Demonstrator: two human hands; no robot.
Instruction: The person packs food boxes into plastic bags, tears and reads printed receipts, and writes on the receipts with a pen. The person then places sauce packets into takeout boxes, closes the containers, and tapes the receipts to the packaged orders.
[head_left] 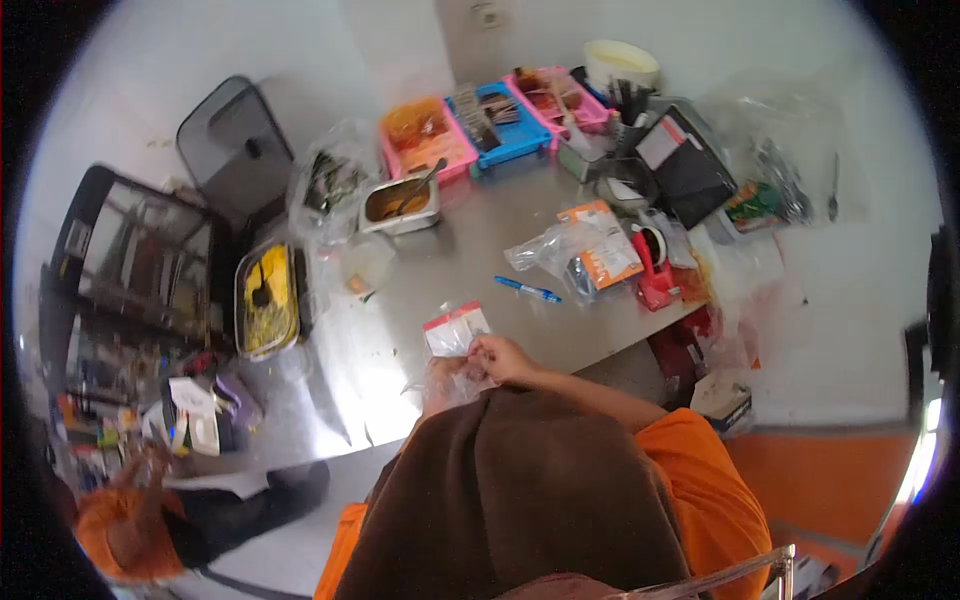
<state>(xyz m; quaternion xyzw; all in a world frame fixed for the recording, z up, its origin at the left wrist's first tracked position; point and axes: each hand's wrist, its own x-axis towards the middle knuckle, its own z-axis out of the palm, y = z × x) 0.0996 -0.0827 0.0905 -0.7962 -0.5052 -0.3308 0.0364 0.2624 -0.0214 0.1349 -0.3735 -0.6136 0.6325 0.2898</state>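
Observation:
Near the front edge of the metal table, my left hand (445, 377) and my right hand (503, 360) are close together around a clear plastic bag (466, 384). Fingers of both hands are closed on the bag. Just beyond them lies a white packet with a red top strip (456, 330), partly under clear plastic. What else is between the fingers is too small to make out. A blue pen (527, 289) rests on the table to the right of the packet.
Pink basket (465, 172), blue basket (515, 151), metal pan with a ladle (402, 224) at the back. Yellow food tray (268, 300) at left; red tape dispenser (654, 275), orange box (606, 245) at right. A person in orange (125, 530) is at lower left.

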